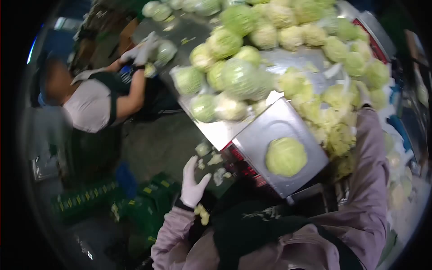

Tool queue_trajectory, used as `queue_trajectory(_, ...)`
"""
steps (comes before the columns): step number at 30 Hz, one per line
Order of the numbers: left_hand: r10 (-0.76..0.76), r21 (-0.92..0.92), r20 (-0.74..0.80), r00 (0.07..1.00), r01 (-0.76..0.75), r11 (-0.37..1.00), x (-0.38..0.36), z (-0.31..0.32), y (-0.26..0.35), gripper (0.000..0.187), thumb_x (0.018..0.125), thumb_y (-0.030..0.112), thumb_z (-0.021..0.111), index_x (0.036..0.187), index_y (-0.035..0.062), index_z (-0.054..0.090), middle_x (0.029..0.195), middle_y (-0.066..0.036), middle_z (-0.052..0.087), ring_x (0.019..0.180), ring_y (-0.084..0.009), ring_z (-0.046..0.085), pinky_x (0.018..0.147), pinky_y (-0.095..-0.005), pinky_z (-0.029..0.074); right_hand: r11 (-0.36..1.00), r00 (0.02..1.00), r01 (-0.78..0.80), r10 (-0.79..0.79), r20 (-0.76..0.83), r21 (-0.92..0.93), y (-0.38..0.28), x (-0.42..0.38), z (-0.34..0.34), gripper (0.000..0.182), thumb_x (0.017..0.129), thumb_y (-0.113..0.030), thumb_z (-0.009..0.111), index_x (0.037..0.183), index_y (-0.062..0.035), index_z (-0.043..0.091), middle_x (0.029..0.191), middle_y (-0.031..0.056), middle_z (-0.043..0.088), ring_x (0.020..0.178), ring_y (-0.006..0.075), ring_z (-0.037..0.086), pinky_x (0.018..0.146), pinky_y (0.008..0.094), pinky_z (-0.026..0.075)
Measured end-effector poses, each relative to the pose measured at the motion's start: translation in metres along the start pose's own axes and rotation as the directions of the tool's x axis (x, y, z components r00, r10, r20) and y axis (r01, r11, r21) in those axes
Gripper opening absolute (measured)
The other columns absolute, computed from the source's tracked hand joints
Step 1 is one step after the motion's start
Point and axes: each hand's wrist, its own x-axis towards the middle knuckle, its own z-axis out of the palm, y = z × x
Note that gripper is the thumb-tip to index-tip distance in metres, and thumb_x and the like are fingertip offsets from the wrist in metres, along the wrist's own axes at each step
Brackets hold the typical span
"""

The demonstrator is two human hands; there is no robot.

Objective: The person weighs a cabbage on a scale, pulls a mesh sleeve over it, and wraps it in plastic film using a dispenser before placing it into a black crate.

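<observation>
My left hand point(194, 182), in a white glove, hangs over the floor beside the scale with its thumb and fingers apart, holding nothing. On the metal pan of the scale point(252, 135) sits one pale green cabbage point(286, 156). My right hand point(363, 93) reaches out to the far right, among trimmed cabbages and loose cabbage leaves point(335, 96). Its fingers blend into the pile, so their grip does not show. Just beyond the scale, cabbages in clear wrap point(240, 78) are heaped on the metal table point(213, 132).
At the left a co-worker point(90, 96) with gloved hands handles a wrapped cabbage point(165, 51) at the table's edge. Green crates point(148, 198) stand on the floor at lower left, near scattered leaf scraps point(219, 176). Another scale point(375, 36) stands at the upper right.
</observation>
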Motion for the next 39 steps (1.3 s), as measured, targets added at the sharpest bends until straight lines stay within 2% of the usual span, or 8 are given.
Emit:
queue_trajectory(3, 0.014, -0.067, -0.003, 1.0, -0.014, 0.998, 0.01, 0.007, -0.002, 0.065, 0.078, 0.002, 0.067, 0.137, 0.0043, 0.039, 0.132, -0.012, 0.043, 0.113, -0.0232, 0.05, 0.096, -0.0355, 0.042, 0.985, 0.982, 0.131, -0.114, -0.15, 0.109, -0.009, -0.026, 0.008, 0.041, 0.087, -0.031, 0.064, 0.119, -0.0059, 0.058, 0.117, 0.0051, 0.059, 0.107, 0.0179, 0.054, 0.093, 0.0323, 0.044)
queue_trajectory(8, 0.007, -0.269, 0.038, 0.999, 0.004, 0.963, 0.028, 0.018, 0.022, 0.064, 0.079, 0.0, 0.066, 0.137, 0.0052, 0.04, 0.131, -0.01, 0.043, 0.113, -0.0226, 0.049, 0.096, -0.0335, 0.042, 0.855, 0.873, -0.352, 0.446, -0.195, 0.382, -0.123, -0.126, 0.059, 0.044, 0.082, -0.042, 0.067, 0.118, -0.0174, 0.058, 0.113, 0.0038, 0.063, 0.1, 0.0212, 0.06, 0.086, 0.0427, 0.049)
queue_trajectory(11, 0.101, -0.31, 0.13, 0.986, -0.057, 0.949, 0.044, 0.041, 0.017, 0.065, 0.078, -0.001, 0.067, 0.136, 0.0026, 0.039, 0.128, -0.013, 0.044, 0.114, -0.0227, 0.049, 0.097, -0.0333, 0.041, 0.88, 0.976, -0.215, 0.18, 0.121, 0.423, -0.176, -0.181, 0.069, 0.057, 0.08, -0.05, 0.067, 0.125, -0.0183, 0.053, 0.121, 0.0042, 0.06, 0.107, 0.0238, 0.058, 0.089, 0.0458, 0.047)
queue_trajectory(20, 0.376, -0.314, 0.058, 0.925, -0.341, 0.886, 0.045, 0.033, 0.04, 0.064, 0.08, 0.009, 0.068, 0.136, 0.0007, 0.039, 0.131, -0.016, 0.045, 0.116, -0.027, 0.048, 0.099, -0.0359, 0.038, 0.973, 0.919, -0.05, -0.043, 0.391, 0.225, -0.258, -0.393, 0.094, 0.054, 0.092, -0.038, 0.053, 0.134, -0.0045, 0.045, 0.122, 0.009, 0.058, 0.109, 0.0232, 0.058, 0.095, 0.0385, 0.045)
queue_trajectory(24, 0.336, -0.392, -0.02, 0.942, -0.317, 0.864, 0.055, 0.022, 0.021, 0.059, 0.082, 0.012, 0.067, 0.135, 0.0025, 0.041, 0.128, -0.015, 0.047, 0.116, -0.0252, 0.049, 0.098, -0.036, 0.04, 0.94, 0.893, 0.216, -0.081, 0.443, -0.264, -0.249, -0.456, 0.104, 0.067, 0.084, -0.038, 0.062, 0.134, -0.0001, 0.04, 0.125, 0.0115, 0.053, 0.112, 0.0219, 0.054, 0.1, 0.0334, 0.04)
queue_trajectory(29, 0.449, -0.393, 0.044, 0.892, -0.398, 0.829, 0.064, 0.036, 0.037, 0.058, 0.082, 0.012, 0.067, 0.133, 0.001, 0.042, 0.128, -0.015, 0.047, 0.119, -0.0262, 0.047, 0.1, -0.0355, 0.039, 0.865, 0.911, 0.049, 0.167, 0.378, -0.5, -0.187, -0.477, 0.127, 0.088, 0.07, -0.03, 0.08, 0.136, 0.0038, 0.033, 0.122, 0.0166, 0.053, 0.112, 0.0225, 0.054, 0.096, 0.0338, 0.043)
queue_trajectory(33, 0.639, -0.339, 0.126, 0.759, -0.572, 0.746, 0.061, 0.077, 0.075, 0.073, 0.075, 0.022, 0.074, 0.135, 0.0021, 0.039, 0.134, -0.021, 0.039, 0.125, -0.0337, 0.04, 0.105, -0.0402, 0.033, 0.21, 0.897, 0.319, 0.248, 0.366, -0.924, -0.157, -0.493, 0.166, 0.109, 0.057, -0.062, 0.075, 0.133, 0.0046, 0.033, 0.107, 0.0324, 0.059, 0.102, 0.0405, 0.06, 0.087, 0.0386, 0.048)
queue_trajectory(39, 0.67, -0.027, 0.376, 0.64, -0.715, 0.699, 0.057, 0.142, 0.11, 0.108, 0.055, 0.035, 0.084, 0.143, 0.0112, 0.026, 0.142, -0.025, 0.025, 0.129, -0.0448, 0.03, 0.105, -0.0464, 0.034, -0.082, 0.898, 0.396, 0.239, 0.368, -0.914, -0.107, -0.504, 0.214, 0.091, 0.051, -0.051, 0.076, 0.117, 0.0036, 0.047, 0.083, 0.0224, 0.064, 0.078, 0.036, 0.064, 0.067, 0.0422, 0.052)
